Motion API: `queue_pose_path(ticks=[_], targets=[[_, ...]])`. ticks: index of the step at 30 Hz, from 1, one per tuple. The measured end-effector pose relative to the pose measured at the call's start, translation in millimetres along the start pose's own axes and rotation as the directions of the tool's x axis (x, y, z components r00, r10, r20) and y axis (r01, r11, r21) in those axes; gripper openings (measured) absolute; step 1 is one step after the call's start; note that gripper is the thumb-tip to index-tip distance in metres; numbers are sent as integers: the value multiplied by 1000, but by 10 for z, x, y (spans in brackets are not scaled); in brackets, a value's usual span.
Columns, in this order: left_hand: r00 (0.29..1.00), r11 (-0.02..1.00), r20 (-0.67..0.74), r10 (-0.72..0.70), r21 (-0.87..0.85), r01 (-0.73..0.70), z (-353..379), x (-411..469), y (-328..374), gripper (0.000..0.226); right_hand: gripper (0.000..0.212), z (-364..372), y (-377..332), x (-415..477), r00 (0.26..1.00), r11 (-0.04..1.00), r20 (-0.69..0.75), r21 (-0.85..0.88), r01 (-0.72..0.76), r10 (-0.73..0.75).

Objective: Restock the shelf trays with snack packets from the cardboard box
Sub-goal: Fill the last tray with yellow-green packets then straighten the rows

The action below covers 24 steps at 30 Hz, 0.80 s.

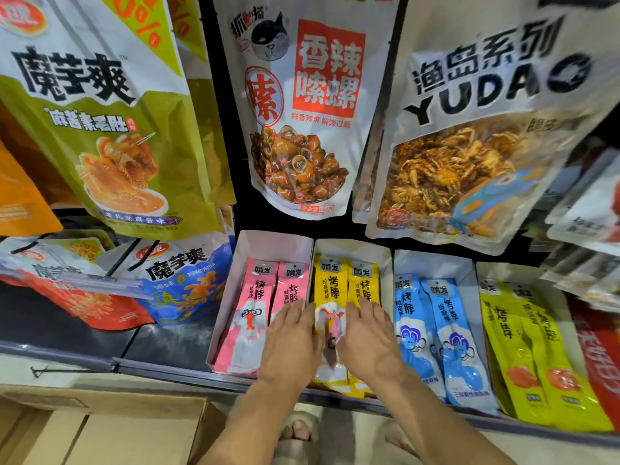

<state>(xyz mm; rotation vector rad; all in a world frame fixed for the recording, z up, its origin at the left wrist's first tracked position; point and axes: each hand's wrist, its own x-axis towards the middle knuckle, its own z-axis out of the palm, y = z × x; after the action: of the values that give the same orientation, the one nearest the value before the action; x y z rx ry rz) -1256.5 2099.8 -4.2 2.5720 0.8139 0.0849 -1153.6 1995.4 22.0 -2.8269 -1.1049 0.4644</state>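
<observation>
**On the shelf: yellow packets pressed flat**

Between the pink tray and the blue tray, my left hand and right hand lie with fingers straight on the stack, gripping nothing. These pouches look light, floppy and slick (film slides on film), so I'd pinch the stiffer sealed ends. Tray walls hem both sides; free room is upward and toward me, past the shelf lip, where the cardboard box sits below.

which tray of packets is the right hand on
The yellow packets, second tray from the left, between the pink packets and the blue packets; the right hand lies flat on them.
</observation>
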Motion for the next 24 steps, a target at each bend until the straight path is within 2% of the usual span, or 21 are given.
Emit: queue_pose_path(ticks=[3, 7, 11, 15, 18, 20, 24], targets=[[995, 994, 55, 83, 67, -87, 176, 28, 99, 53, 67, 61, 118, -13, 998, 999, 41, 7, -43, 43], [993, 992, 108, 48, 115, -60, 328, 40, 142, 52, 67, 140, 212, -28, 998, 999, 51, 24, -38, 36], [995, 986, 94, 27, 162, -42, 381, 65, 150, 54, 64, 150, 274, -29, 999, 997, 36, 79, -4, 2], [999, 990, 10, 37, 136, -38, 324, 113, 343, 53, 54, 32, 436, -60, 997, 989, -70, 150, 1, 10], [992, 990, -19, 122, 78, -120, 332, 183, 689, 52, 49, -61, 742, -108, 987, 984, -150, 174, -38, 65], [976, 976, -35, 216, 43, -215, 421, 193, 938, 46, 50, -60, 1013, -137, 975, 973, -159, 195, -121, 153], [945, 945, 5, 327, -4, -327, 685, 120, 1413, 45, 49, -40, 1526, -237, 941, 943, -186, 232, -238, 283]])
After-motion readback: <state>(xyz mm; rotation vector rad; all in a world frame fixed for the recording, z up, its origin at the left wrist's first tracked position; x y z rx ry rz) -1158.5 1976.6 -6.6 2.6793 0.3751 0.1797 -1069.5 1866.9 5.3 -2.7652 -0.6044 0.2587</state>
